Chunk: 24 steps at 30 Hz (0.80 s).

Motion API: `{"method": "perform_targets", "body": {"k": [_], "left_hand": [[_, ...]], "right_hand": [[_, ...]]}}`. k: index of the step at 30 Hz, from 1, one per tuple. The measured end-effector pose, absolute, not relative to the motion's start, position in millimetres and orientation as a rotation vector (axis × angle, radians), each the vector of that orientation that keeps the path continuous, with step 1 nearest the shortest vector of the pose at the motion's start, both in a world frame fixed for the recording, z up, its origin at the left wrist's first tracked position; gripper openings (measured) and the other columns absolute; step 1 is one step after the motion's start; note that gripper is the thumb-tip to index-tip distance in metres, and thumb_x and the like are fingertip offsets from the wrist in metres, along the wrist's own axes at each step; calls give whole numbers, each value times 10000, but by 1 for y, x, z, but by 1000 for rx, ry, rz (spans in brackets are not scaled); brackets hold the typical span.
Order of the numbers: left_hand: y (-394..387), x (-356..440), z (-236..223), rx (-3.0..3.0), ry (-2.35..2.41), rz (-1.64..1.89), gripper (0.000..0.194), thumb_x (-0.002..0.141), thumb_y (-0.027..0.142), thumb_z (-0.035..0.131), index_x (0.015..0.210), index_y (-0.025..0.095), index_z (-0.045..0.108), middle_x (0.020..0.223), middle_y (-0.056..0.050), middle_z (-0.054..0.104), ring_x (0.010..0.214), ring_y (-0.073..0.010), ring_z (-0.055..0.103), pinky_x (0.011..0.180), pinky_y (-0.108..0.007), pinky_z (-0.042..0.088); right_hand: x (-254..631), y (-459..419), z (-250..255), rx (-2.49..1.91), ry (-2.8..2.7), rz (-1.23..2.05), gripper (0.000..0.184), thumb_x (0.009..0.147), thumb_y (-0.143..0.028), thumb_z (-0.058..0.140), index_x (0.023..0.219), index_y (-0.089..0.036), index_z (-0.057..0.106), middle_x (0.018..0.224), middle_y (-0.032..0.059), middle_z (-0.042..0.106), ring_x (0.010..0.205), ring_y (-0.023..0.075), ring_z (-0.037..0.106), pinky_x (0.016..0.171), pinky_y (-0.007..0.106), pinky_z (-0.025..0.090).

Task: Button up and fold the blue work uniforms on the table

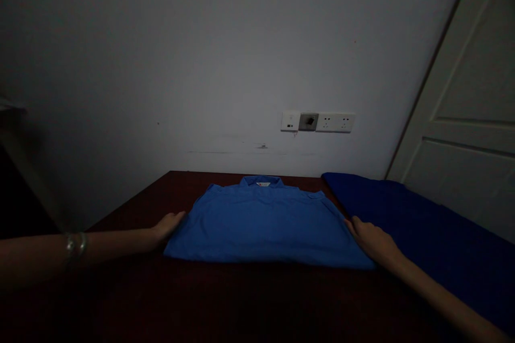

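Observation:
A light blue shirt [261,225] lies on the dark red-brown table [137,209], with its collar and a white neck label towards the wall. Its lower edge is folded straight across the near side. At the shirt's left edge, my left hand [167,226] is closed on the cloth, its fingertips partly hidden. Across from it, my right hand [370,236] grips the right edge, some fingers out of sight against the fabric. Bangles [76,245] circle my left wrist.
Dark blue cloth [418,225] covers the table's right side. Behind stands a pale wall [201,64] with a row of sockets and switch plates [317,121]. A panelled door [466,102] is on the right, and a dark piece of furniture [24,171] at far left.

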<state>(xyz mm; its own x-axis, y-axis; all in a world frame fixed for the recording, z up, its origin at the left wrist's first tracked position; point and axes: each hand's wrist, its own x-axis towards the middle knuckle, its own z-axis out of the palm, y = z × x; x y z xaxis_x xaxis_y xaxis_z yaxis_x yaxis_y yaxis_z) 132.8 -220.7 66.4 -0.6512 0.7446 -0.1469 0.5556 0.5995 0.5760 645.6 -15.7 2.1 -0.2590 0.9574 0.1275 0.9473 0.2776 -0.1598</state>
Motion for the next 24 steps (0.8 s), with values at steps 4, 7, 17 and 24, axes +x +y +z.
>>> {"method": "perform_targets", "body": {"k": [4,7,17,24], "left_hand": [[-223,130,55,1000,2343,802,383,855,346,317,944,115,610,879,-113,684,765,-211,665,613,-275,535],[-217,120,52,1137,2533,725,362,855,301,325,909,89,613,922,-140,672,833,-224,654,701,-287,522],[-199,105,56,1341,2614,112,296,804,260,381,861,87,615,994,-164,647,924,-230,625,755,-275,483],[-162,110,73,1281,2636,201,433,853,335,310,993,36,590,1080,-223,611,920,-245,629,668,-273,498]], "right_hand": [[647,-13,-2,-1757,-2414,-17,405,927,-396,196,963,-129,499,860,179,656,805,338,641,641,412,445],[656,-14,-4,-1776,-2443,-75,367,934,-356,192,959,-128,479,838,179,657,785,331,646,637,416,449],[658,-11,-6,-1825,-2456,-207,352,925,-291,231,945,-94,521,815,190,655,792,348,647,639,459,461],[628,21,16,-1804,-2379,-93,511,911,-450,198,912,-113,581,887,184,653,846,330,640,692,447,465]]}}
